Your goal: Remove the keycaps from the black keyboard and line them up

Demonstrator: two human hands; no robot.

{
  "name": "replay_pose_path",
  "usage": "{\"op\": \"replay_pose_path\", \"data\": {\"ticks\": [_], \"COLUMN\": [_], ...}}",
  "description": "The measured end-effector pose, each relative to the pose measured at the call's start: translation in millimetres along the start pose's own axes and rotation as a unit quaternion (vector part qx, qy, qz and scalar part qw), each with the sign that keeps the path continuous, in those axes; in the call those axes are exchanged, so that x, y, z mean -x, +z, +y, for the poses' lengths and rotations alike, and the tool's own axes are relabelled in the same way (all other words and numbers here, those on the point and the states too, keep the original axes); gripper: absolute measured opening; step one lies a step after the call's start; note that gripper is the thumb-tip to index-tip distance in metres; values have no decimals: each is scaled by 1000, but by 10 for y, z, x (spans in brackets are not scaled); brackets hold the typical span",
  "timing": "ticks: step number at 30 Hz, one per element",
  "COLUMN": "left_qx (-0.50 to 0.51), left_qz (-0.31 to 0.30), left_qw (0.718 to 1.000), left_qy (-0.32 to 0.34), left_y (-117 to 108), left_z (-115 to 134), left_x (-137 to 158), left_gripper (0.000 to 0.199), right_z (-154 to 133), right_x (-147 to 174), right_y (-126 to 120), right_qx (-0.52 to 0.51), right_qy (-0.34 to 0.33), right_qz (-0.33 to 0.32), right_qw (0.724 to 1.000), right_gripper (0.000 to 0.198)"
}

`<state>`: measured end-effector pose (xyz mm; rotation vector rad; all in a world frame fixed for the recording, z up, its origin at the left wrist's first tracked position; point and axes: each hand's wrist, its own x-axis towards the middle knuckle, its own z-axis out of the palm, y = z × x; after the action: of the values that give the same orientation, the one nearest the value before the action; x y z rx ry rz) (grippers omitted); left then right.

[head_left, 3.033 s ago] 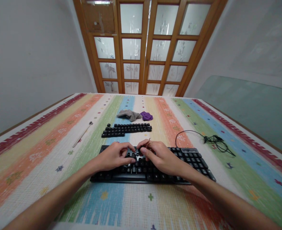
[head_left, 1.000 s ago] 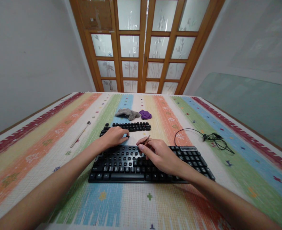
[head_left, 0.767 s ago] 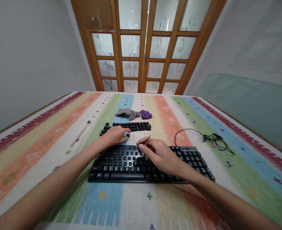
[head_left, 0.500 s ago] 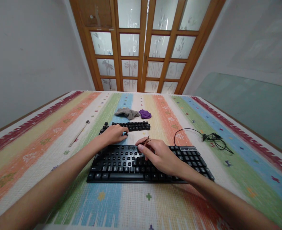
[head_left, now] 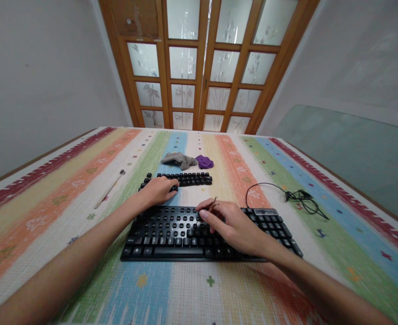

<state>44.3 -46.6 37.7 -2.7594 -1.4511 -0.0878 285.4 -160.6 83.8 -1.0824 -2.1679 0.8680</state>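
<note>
A black keyboard point(head_left: 178, 251) lies in front of me, many of its upper-left key positions bare of caps. Behind it, loose black keycaps point(head_left: 192, 180) are lined up in rows on the cloth. My left hand point(head_left: 158, 189) is at the left part of those rows, thumb and finger closed on a black keycap point(head_left: 174, 188). Over the middle of the keyboard, my right hand point(head_left: 231, 221) is closed around a thin brown pronged tool point(head_left: 214, 206) that looks like tweezers. The tool's lower end is hidden by the fingers.
A grey cloth point(head_left: 178, 160) and a crumpled purple cloth point(head_left: 205, 162) lie behind the keycaps. To the left is a thin brush point(head_left: 109, 189). The keyboard's bundled cable point(head_left: 302, 197) lies at the right on the striped tablecloth point(head_left: 199, 289).
My right hand has shifted slightly right with the brown tool. My left hand has moved a little left and stays at the keycap rows.
</note>
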Motion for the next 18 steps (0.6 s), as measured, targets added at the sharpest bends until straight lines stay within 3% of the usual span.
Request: {"op": "replay_pose_path", "data": {"ticks": [11, 18], "left_qx": [-35, -52], "left_qz": [-21, -18], "left_qw": [999, 998], "left_qy": [-19, -22], "left_y": [-11, 4], "left_z": [44, 59], "left_x": [7, 7], "left_gripper": [32, 31], "right_z": [8, 96], "right_x": [286, 277], "right_y": [-112, -2], "right_qx": [24, -24], "right_qy": [68, 111], "right_qz": [-7, -30], "right_qw": [997, 993], "right_gripper": [34, 33]}}
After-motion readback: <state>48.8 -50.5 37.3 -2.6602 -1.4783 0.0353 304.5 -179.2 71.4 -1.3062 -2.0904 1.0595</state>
